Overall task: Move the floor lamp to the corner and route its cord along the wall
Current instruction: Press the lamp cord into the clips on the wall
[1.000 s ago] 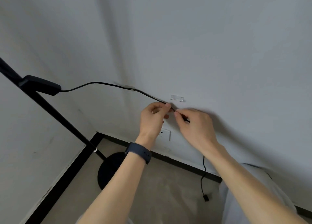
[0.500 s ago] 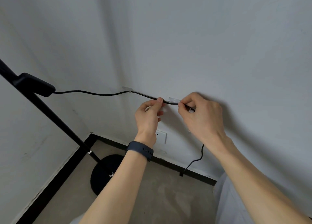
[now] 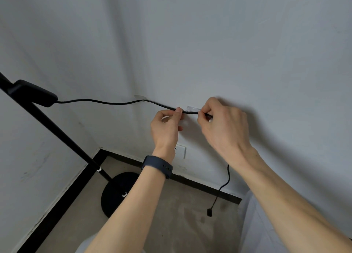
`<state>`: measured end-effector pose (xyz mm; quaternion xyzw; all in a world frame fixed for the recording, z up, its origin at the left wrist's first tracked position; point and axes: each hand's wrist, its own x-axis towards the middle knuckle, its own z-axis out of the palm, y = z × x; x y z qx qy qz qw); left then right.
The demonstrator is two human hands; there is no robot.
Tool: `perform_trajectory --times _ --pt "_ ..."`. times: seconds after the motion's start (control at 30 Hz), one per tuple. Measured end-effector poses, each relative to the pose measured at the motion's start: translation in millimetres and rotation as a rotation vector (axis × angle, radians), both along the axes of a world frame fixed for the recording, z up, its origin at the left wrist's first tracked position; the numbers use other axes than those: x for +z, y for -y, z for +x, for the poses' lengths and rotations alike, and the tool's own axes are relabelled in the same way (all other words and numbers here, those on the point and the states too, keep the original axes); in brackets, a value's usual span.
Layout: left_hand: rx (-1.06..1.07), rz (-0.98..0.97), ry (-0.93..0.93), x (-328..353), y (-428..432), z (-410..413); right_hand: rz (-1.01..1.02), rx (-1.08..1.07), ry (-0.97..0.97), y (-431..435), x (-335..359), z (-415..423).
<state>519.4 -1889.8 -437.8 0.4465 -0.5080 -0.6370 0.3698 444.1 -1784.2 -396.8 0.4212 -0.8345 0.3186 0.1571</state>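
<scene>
The black floor lamp stands in the corner, its pole (image 3: 57, 130) leaning up to the left from a round base (image 3: 116, 193). A black cord (image 3: 99, 101) runs from the switch box (image 3: 34, 92) on the pole through a clear clip (image 3: 140, 97) on the wall. My left hand (image 3: 166, 130) and my right hand (image 3: 222, 127) each pinch the cord, one on either side of a second clear clip (image 3: 193, 109). The cord lies against that clip's lower edge. Below my right hand the cord hangs down, ending in a small plug (image 3: 209, 212) near the floor.
A white wall socket (image 3: 181, 151) sits low on the wall behind my left wrist. Black skirting (image 3: 200, 186) lines both walls at the floor. A white object (image 3: 253, 224) fills the lower right.
Both hands have lifted the cord up from below the second clip to the clip itself. The hanging end has swung a little. The lamp has not moved.
</scene>
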Motion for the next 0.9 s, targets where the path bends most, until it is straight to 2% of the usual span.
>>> perform_trajectory --times 0.13,0.23,0.33,0.5,0.6,0.73,0.9 --pt "0.027 -0.015 -0.024 -2.0 -2.5 -0.4 -0.079 0.031 -0.095 9.6 3.4 -2.9" --pt "0.063 -0.011 -0.049 -2.1 -4.0 -2.3 -0.136 0.024 -0.016 5.0 -4.1 -4.5" --pt "0.099 -0.008 -0.064 -2.3 -4.4 -6.5 -0.168 0.001 0.236 -8.5 -28.1 -3.1" --pt "0.078 -0.001 -0.076 -3.3 -3.8 -6.1 -0.302 0.116 0.771 -16.4 -71.3 3.4" --pt "0.025 -0.003 -0.057 -2.3 -1.7 -2.3 -0.205 0.126 0.979 -28.4 -104.2 16.9" --pt "-0.103 -0.116 0.041 -8.6 -10.9 1.5 -0.142 0.091 1.083 -38.6 -130.7 19.8" --pt "-0.357 -0.393 0.271 -38.1 -34.9 4.6 -0.165 0.003 0.962 -33.5 -129.9 12.1"
